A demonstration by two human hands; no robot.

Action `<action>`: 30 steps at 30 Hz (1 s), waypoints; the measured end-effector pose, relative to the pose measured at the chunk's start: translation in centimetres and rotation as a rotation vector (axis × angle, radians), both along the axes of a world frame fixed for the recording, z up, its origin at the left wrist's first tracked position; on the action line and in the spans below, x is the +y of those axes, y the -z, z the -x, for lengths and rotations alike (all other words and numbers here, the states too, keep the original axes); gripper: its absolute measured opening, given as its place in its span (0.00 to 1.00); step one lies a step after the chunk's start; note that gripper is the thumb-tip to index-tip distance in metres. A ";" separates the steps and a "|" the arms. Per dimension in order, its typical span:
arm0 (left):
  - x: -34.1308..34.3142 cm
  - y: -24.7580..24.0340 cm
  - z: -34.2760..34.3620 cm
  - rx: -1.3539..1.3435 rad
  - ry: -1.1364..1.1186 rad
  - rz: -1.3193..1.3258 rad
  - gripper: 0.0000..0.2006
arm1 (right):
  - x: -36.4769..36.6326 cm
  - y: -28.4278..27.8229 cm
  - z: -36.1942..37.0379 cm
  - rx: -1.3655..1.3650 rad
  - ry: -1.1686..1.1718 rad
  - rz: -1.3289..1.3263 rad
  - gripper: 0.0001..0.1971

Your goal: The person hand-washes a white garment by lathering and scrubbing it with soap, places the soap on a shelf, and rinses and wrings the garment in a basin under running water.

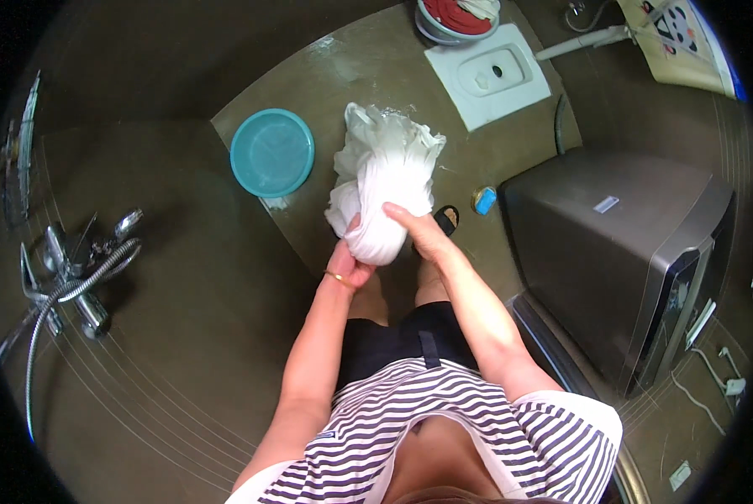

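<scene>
Fingers (399, 213) around white cloth (387, 181)

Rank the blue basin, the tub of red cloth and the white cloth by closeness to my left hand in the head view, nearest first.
From the left hand:
1. White cloth: held in it.
2. Blue basin: on the floor, ahead and left.
3. Tub of red cloth: farther ahead, right, near the top edge.

Cloth (385, 185): plain white, from where I stand
Basin (271, 153), ten o'clock: turquoise
Shirt (444, 399): dark-and-white stripes
Shorts (393, 340): black
Squat toilet (479, 107), one o'clock: white
Machine (595, 252), three o'clock: dark grey
</scene>
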State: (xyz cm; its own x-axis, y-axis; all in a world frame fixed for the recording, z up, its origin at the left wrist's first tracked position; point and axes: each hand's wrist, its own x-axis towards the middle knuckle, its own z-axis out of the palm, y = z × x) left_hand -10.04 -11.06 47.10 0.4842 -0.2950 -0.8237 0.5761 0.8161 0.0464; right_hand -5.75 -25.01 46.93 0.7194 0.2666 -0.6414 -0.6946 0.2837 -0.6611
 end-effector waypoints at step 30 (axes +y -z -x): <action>0.5 -2.9 2.9 0.187 -0.043 0.373 0.36 | 2.4 -4.7 3.7 -0.029 0.004 0.001 0.34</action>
State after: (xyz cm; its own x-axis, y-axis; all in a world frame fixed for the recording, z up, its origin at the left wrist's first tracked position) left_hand -12.97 -10.57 49.98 0.3551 -0.5723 -0.7392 0.5115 0.7808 -0.3587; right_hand -9.47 -22.59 51.62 0.7388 0.2627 -0.6206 -0.6739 0.2861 -0.6812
